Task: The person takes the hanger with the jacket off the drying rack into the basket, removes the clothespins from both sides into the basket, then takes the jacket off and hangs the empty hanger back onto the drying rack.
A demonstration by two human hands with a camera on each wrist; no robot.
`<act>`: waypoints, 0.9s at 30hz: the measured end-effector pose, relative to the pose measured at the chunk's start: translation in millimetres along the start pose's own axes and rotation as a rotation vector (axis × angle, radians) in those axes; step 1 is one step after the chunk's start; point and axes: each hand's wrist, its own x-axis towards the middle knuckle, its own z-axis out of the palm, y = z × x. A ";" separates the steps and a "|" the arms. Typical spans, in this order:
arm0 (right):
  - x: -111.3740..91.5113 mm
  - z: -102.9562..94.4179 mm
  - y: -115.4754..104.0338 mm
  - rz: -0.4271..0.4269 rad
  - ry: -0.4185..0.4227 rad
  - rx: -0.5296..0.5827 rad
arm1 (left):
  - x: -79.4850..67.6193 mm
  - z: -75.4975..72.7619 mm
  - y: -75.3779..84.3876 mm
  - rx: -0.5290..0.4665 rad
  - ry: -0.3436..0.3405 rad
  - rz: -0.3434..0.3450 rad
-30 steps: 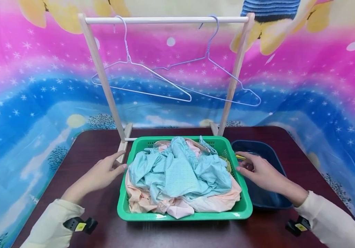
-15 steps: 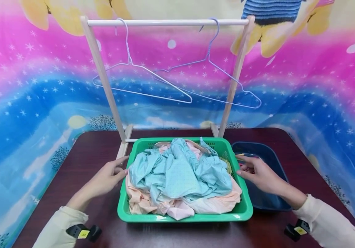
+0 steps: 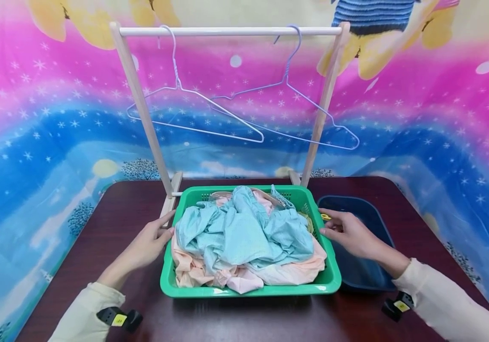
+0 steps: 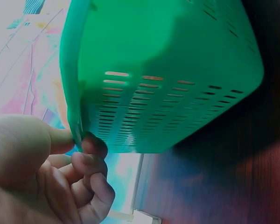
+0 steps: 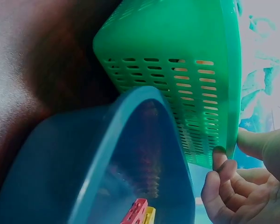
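A green plastic basket [image 3: 253, 290] stands before me on the table, heaped with clothes. Light blue garments [image 3: 246, 237] lie on top, over peach and pale pink cloth [image 3: 289, 273]. My left hand [image 3: 144, 242] pinches the basket's left rim; the left wrist view has the thumb on the rim and curled fingers beneath it. On the opposite side my right hand [image 3: 353, 235] pinches the right rim in the same way, as the right wrist view confirms. Whether the basket's bottom touches the table is hidden.
A dark blue bin [image 3: 370, 273] is close against the basket's right side, with pink [image 5: 136, 212] and yellow pieces [image 5: 149, 215] inside. Behind the basket stands a wooden rack [image 3: 231, 31] bearing two wire hangers [image 3: 208, 133]. The dark red table [image 3: 236, 320] has a patterned cloth backdrop behind it.
The basket has shifted slightly away from me and a little to the left over the last half second. Both hands have moved with it, and the clothes shifted along.
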 end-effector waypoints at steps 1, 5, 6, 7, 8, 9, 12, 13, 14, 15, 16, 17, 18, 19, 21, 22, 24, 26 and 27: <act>0.8 0.0 0.3 -0.001 0.001 -0.001 | 0.7 0.2 -0.7 0.005 0.006 0.010; 5.2 -0.7 0.5 -0.004 -0.003 0.006 | 4.4 -0.2 -2.6 0.011 0.013 0.007; 6.8 -0.7 0.3 -0.003 -0.004 0.009 | 5.3 -0.3 -3.1 0.011 0.015 0.004; 8.6 -0.8 0.1 0.000 -0.006 0.012 | 6.0 -0.4 -3.4 0.010 0.015 0.002; 10.3 -0.8 0.0 0.001 -0.007 0.016 | 6.8 -0.7 -3.6 0.004 0.016 -0.009; 11.9 -0.9 0.1 0.003 -0.008 0.020 | 7.5 -0.8 -4.0 0.003 0.020 -0.011; 16.1 -0.8 0.2 0.010 -0.012 0.040 | 8.8 -1.2 -5.2 0.003 0.028 -0.015; 17.3 -0.8 0.3 0.013 -0.014 0.050 | 9.3 -1.5 -5.6 0.003 0.029 -0.018; 18.4 -0.8 0.5 0.014 -0.015 0.060 | 9.9 -1.7 -6.0 0.003 0.030 -0.023; 19.6 -0.8 0.8 0.016 -0.018 0.072 | 10.5 -2.1 -6.4 0.003 0.032 -0.025; 20.8 -0.8 0.8 0.017 -0.021 0.081 | 11.0 -2.4 -6.9 0.002 0.033 -0.028; 22.0 -0.7 1.1 0.017 -0.023 0.088 | 11.7 -2.9 -7.2 0.002 0.036 -0.033; 23.3 -0.6 1.4 0.018 -0.024 0.096 | 12.3 -3.3 -7.6 0.001 0.037 -0.033; 24.6 -0.4 2.2 0.022 -0.024 0.102 | 13.0 -3.9 -8.0 -0.001 0.039 -0.036; 27.4 0.0 3.3 0.027 -0.026 0.112 | 14.8 -5.1 -9.0 0.000 0.042 -0.030; 28.7 0.3 3.7 0.034 -0.025 0.117 | 15.7 -5.7 -9.5 -0.001 0.043 -0.026; 31.0 0.5 4.4 0.046 -0.022 0.123 | 17.8 -7.2 -10.5 -0.001 0.040 -0.015; 33.0 0.5 5.1 0.053 -0.025 0.128 | 20.0 -8.8 -11.4 0.000 0.039 -0.008; 33.8 0.4 5.2 0.054 -0.027 0.130 | 21.0 -9.5 -11.8 -0.001 0.038 -0.012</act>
